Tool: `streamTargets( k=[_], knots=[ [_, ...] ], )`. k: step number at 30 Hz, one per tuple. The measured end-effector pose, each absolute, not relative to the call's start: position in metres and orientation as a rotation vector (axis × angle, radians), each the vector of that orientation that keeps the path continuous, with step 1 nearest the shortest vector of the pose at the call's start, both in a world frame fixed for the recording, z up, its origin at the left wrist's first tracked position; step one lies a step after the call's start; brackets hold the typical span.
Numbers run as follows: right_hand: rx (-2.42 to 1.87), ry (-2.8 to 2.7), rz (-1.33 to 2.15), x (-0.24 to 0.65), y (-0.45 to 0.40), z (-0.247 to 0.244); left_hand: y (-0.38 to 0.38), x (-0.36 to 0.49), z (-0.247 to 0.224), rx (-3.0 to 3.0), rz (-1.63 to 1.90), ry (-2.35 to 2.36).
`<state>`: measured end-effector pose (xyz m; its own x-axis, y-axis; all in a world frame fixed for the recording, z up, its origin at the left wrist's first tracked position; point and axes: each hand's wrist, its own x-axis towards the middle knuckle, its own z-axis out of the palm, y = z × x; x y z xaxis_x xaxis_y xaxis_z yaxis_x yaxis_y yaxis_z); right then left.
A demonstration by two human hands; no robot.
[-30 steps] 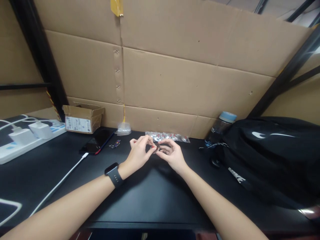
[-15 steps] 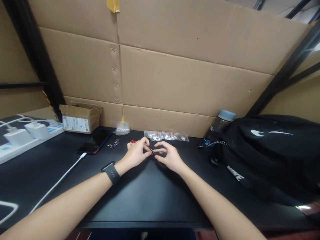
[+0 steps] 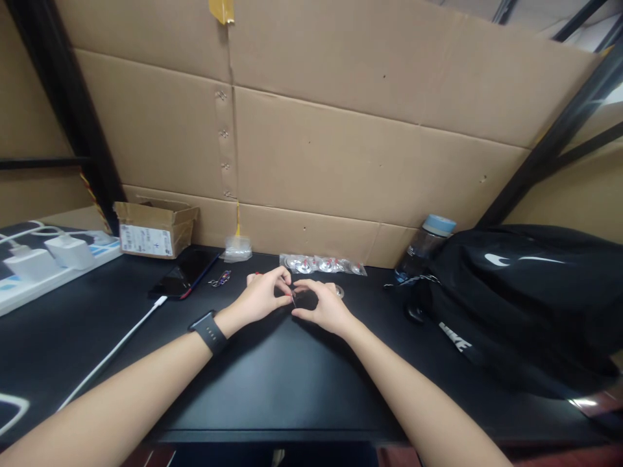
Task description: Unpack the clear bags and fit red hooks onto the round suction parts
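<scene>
My left hand (image 3: 265, 295), with a black watch on the wrist, pinches a small thin piece (image 3: 294, 299) between thumb and fingers. The piece is seen nearly edge-on, dark with a bit of red, and its exact kind is unclear. From the other side, my right hand (image 3: 325, 308) curves its thumb and forefinger around the piece's upper and lower edges. A clear round ring or disc (image 3: 339, 292) lies partly hidden behind my right hand. Something red is mostly covered behind my left hand. A small colourful charm (image 3: 224, 278) rests on the black table (image 3: 292, 383) farther left.
Clear packets with round silvery and red pieces (image 3: 324, 264) lie along the cardboard wall. Leftward are a plastic bag (image 3: 237, 248), a phone (image 3: 185, 274), a carton (image 3: 153, 230) and a power strip (image 3: 102, 251). A bottle (image 3: 422, 246) and black bag (image 3: 525, 305) stand right.
My right hand has moved slightly left and closed in on the piece in my left hand. The clear round ring behind my right hand has come into view.
</scene>
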<state>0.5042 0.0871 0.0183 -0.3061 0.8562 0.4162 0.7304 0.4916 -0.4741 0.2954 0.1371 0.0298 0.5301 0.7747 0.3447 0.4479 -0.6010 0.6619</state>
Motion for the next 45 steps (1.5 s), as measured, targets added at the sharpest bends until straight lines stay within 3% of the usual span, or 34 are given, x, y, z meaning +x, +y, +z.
streamTargets(
  k=[13, 27, 35, 45],
  knots=[
    [-1.279, -2.080, 0.244, 0.509, 0.089, 0.025, 0.142, 0.292, 0.026, 2.593, 0.704, 1.017],
    [-1.269, -2.119, 0.301, 0.536, 0.090, 0.033, 0.146, 0.281, 0.031, 2.706, 0.538, 0.718],
    [-1.236, -2.078, 0.355, 0.533, 0.088, 0.034, 0.146, 0.286, 0.033, 2.613, 0.748, 0.760],
    [-1.033, -1.801, 0.698, 0.518, 0.089, 0.026, 0.128, 0.297, 0.039, 2.405, 0.968, 0.897]
  ],
)
